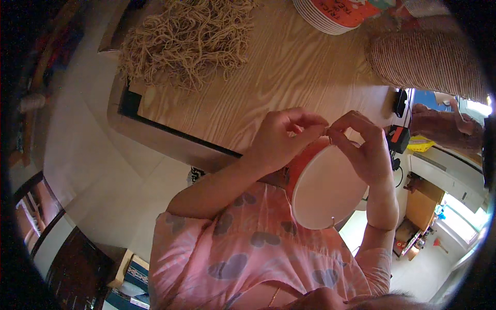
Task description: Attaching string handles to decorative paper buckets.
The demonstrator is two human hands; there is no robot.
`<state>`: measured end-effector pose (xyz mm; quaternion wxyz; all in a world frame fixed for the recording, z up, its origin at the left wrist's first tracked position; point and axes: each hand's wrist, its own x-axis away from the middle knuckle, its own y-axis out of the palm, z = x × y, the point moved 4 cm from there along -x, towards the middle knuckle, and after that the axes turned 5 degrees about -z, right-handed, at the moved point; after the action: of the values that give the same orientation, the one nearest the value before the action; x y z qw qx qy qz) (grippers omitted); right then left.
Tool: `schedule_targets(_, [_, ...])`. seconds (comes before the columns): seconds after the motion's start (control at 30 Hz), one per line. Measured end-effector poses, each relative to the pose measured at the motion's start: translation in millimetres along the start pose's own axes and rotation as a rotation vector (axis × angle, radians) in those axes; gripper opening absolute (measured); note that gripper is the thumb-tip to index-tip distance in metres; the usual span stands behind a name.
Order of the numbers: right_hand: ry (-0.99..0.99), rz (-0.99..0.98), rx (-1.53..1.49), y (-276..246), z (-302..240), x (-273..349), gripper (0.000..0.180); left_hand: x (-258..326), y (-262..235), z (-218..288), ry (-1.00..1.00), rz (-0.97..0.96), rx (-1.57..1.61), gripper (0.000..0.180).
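Both hands meet just above the centre of the view, fingertips pinched together at the top rim of a round white paper plate with an orange printed face (328,188). The left hand (281,139) comes in from about eight o'clock, its thumb and forefinger closed on something too fine to make out at the plate's edge. The right hand (364,147) mirrors it from four o'clock, fingers likewise pinched at the same spot (the two sets of fingertips all but touch). The plate itself is held up on edge over the person's lap, its plain white back turned to the camera, clear of the pale wooden tabletop (268,77).

At eleven o'clock on that tabletop lies a loose heap of tan jute-like string (186,39). At one o'clock sits a stack of matching orange-printed paper plates (336,13), and just beside it, toward two o'clock, a ribbed brown woven cushion or basket (423,59).
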<state>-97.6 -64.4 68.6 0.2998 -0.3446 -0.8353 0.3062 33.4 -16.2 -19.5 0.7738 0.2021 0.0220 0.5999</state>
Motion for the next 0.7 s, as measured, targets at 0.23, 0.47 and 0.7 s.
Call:
schedule_targets(0.23, [0.035, 0.020, -0.055, 1, 2, 0, 0.011, 7, 0, 14, 0.244, 0.156, -0.287, 0.015])
schedule_targets(0.47, [0.065, 0.006, -0.061, 1, 5, -1, 0.012, 12, 4, 21, 0.416, 0.197, -0.580, 0.015])
schedule_targets(0.7, [0.034, 0.003, -0.079, 1, 4, 1, 0.013, 13, 7, 24, 0.485, 0.272, -0.667, 0.014])
